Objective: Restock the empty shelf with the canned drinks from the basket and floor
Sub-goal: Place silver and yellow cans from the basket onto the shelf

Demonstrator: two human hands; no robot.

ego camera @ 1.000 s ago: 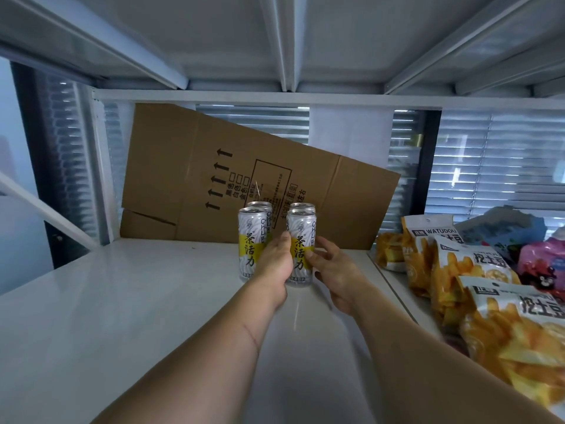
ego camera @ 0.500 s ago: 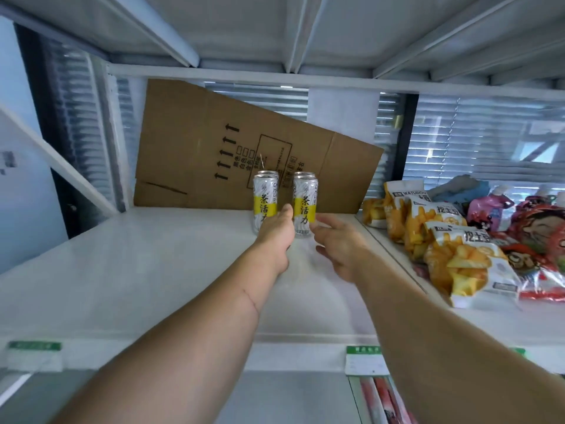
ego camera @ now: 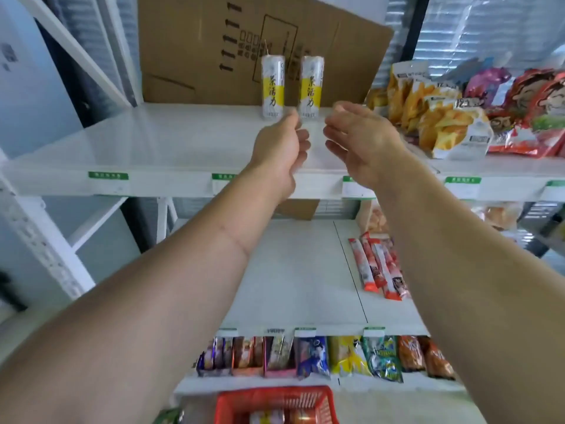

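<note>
the top shelf [ego camera: 153,148] is white and carries green price tags along its front edge. a flattened cardboard sheet [ego camera: 244,47] leans upright along the shelf's back edge. two tall cans stand upright in front of the cardboard, near the back edge and about the middle of the shelf: the left can [ego camera: 272,87] and the right can [ego camera: 311,87], side by side with a narrow gap between them. both show a yellow label band; motion blur hides finer detail.

the left hand [ego camera: 282,148] hangs over the shelf just in front of the left can, apart from it, fingers loosely curled, grasping nothing. the right hand [ego camera: 360,139] is beside it, released, palm turned inward, fingers relaxed, clear of the right can.

snack bags [ego camera: 443,117] lie at the right end of the top shelf. the middle shelf [ego camera: 290,270] carries red stick packs [ego camera: 379,267] toward its right side. the lower shelf holds a row of mixed packets [ego camera: 321,356]. a red basket [ego camera: 275,402] sits at the bottom of the view, with cans partly visible inside it.
</note>
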